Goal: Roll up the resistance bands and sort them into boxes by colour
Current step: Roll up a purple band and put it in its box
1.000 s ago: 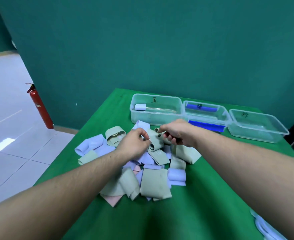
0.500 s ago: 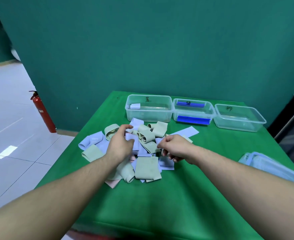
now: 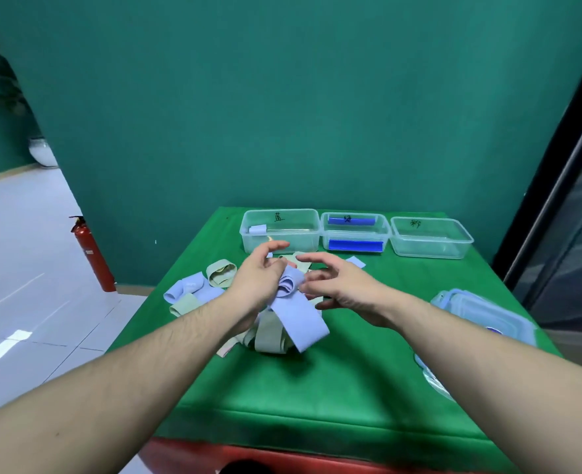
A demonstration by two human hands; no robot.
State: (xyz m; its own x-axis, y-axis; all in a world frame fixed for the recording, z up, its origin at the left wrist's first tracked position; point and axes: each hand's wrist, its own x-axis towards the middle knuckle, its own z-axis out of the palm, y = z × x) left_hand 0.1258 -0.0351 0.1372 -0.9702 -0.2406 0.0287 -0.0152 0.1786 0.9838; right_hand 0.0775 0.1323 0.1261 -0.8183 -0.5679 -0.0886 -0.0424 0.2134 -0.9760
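Note:
A heap of loose resistance bands (image 3: 197,297), pale green, light blue and a bit of pink, lies mid-table. Above it my left hand (image 3: 257,280) grips a light blue band (image 3: 301,318), partly rolled at the top, its flat tail hanging down over the heap. My right hand (image 3: 339,285) hovers just right of the roll with fingers spread; whether its blurred fingertips touch the roll I cannot tell. Three clear boxes stand at the back: the left box (image 3: 303,236) holds one light blue roll (image 3: 257,229), the middle box (image 3: 354,230) has dark blue pieces, the right box (image 3: 429,239) looks empty.
The green table (image 3: 317,388) ends close to me at a red front edge. A stack of clear lids (image 3: 481,313) lies at the table's right side. A red fire extinguisher (image 3: 91,254) stands on the floor to the left, against the green wall.
My hands rose from the heap with a light blue band; the left now holds its rolled end and the right has opened. The view pulled back and the lids came into sight.

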